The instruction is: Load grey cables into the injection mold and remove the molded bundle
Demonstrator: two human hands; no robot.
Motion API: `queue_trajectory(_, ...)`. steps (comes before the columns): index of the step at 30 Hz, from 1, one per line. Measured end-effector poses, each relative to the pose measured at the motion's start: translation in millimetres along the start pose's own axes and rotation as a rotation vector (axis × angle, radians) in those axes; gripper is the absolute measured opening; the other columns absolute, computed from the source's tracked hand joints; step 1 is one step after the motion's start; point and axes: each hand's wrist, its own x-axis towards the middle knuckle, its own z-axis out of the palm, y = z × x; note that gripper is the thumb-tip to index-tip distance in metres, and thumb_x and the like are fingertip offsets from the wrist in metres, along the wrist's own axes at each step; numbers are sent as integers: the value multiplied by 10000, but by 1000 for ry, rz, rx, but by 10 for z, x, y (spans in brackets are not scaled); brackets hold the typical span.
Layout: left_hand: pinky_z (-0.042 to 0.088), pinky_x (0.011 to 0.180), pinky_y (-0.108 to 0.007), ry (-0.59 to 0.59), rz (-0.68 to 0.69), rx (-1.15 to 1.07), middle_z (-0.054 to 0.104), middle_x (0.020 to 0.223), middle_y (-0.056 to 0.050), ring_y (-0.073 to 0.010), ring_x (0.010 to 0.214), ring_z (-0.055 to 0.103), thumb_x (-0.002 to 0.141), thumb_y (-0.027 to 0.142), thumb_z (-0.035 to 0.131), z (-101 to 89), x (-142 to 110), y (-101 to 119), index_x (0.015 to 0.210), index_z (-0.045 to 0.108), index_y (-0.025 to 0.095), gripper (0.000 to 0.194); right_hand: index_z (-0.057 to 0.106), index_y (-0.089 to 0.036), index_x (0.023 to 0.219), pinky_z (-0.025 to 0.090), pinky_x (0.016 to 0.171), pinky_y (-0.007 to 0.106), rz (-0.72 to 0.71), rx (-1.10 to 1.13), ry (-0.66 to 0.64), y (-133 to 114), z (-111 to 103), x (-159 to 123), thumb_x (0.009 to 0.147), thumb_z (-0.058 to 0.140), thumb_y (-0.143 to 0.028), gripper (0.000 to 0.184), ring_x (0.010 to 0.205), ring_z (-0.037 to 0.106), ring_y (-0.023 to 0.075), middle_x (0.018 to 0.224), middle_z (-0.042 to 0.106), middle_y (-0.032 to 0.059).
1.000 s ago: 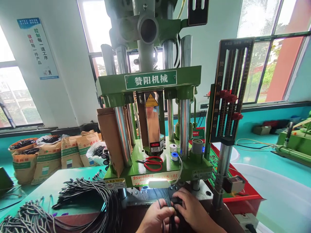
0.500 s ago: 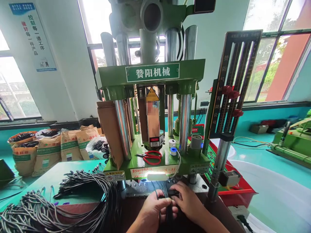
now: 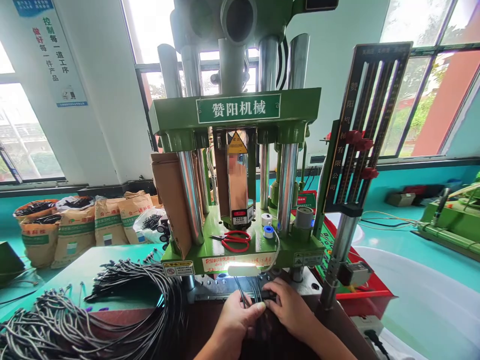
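Black cables (image 3: 256,288) in curled left fingers (image 3: 255,312)

Nameplate (image 3: 239,108), green, on press crossbeam (image 3: 300,107), 12 o'clock: "赞阳机械".
Slotted scale panel (image 3: 352,100), 2 o'clock: "赞阳机械有限公司", set vertically.
Wall poster (image 3: 52,55), 10 o'clock: "控制每一道工序 / 做好每一件产品".
Yellow triangular sign (image 3: 237,145), 12 o'clock: small characters, illegible.
Red handwritten notice (image 3: 217,263), 6 o'clock: illegible.

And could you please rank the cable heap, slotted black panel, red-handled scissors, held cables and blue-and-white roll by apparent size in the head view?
Cable heap
Slotted black panel
Red-handled scissors and held cables, partly hidden: too alike to rank
Blue-and-white roll
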Motion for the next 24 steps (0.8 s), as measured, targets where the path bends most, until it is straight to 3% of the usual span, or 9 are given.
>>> queue_trajectory(6,346,386,-202,104,-11,57,476,540,68,-81,419,449,514,481,797,-30,45,-38,743,365,201,564,635,-177,985,414,806,270,-7,12,7,11,8,-8,742,512,-153,273,874,557,177,956,592,57)
queue_trajectory(15,250,366,-165,131,-35,73,480,563,66,-46,411,380,503,373,775,22,18,15,785,383,199,514,637,-165,987,417,789,277,-30,27,5,19,5,-4,752,520,-165,263,861,557,177,935,584,64)
queue_trajectory(24,434,508,-249,37,-75,5,630,720,-37,-169,564,618,576,252,691,100,-135,195,881,411,169,422,637,-192,978,411,759,270,-16,21,-14,28,-4,-20,747,521,-169,259,831,554,169,923,587,42)
